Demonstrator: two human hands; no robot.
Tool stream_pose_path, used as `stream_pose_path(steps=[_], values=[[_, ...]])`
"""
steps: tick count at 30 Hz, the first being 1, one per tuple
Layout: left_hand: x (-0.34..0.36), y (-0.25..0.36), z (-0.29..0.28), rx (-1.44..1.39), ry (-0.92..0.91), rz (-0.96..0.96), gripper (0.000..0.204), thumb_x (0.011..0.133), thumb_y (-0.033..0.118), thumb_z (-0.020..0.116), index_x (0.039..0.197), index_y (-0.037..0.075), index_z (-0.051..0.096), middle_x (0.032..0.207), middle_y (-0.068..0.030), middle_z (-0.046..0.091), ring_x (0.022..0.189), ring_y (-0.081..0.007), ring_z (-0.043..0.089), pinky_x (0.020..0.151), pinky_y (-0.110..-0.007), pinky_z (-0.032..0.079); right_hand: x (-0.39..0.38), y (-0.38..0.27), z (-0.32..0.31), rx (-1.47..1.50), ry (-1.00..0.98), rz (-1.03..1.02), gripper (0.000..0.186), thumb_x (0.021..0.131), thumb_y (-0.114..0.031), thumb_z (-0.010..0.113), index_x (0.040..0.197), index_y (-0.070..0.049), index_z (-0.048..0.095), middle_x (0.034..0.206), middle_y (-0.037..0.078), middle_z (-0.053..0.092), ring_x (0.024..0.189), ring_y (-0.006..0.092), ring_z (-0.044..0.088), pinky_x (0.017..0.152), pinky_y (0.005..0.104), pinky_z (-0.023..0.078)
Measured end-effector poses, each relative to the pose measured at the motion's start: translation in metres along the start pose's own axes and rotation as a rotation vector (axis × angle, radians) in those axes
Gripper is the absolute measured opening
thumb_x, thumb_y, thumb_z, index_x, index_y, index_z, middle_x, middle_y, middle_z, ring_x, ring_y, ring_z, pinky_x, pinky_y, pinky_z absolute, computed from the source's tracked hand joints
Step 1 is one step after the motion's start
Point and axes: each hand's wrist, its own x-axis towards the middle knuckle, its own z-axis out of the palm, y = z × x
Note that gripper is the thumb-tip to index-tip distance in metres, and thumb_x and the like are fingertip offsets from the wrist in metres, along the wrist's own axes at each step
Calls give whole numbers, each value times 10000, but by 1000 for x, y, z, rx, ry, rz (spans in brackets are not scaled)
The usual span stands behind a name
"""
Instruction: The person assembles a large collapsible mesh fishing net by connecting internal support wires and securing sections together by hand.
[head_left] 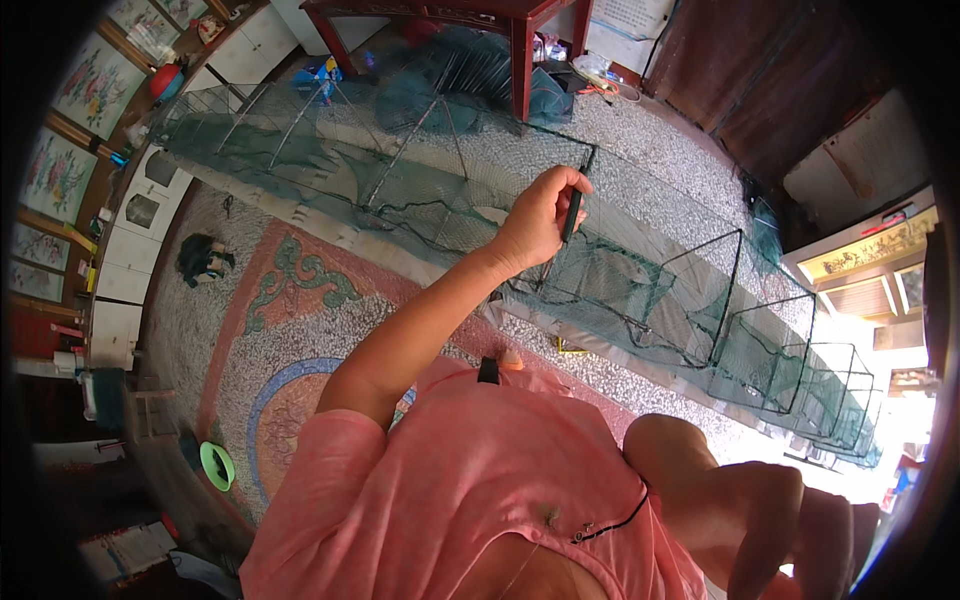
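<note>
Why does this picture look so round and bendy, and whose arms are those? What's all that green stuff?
There's no robot here, just a person in a pink shirt. The camera sits on their head and looks down, so you see almost what they see. Its very wide lens makes straight things look curved near the edges.

The left hand is closed around a thin dark rod. The right hand is low on the right, close to the camera, and I can't tell whether it holds anything.

The green stuff is a long net with dark square frames, stretched out over a speckled floor. Behind it stands a red table.
</note>
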Motion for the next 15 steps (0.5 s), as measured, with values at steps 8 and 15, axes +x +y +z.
stream_pose_path(steps=[8,15], values=[[1,0,-1,-5,-9,8,293,791,-39,659,1026,72,523,839,18,529,709,-63,516,677,-214,447,-5,1,4,6,-8,-24,291,939,-322,436,1075,-159,634,1163,-2,598,1138,137,485,860,330,366],[0,0,0,-38,8,23,289,791,-41,658,1023,68,523,836,21,525,702,-58,510,669,-210,438,-2,2,5,-4,-11,-43,268,932,-287,461,1065,-166,660,1130,-20,627,1124,116,504,842,308,372]])
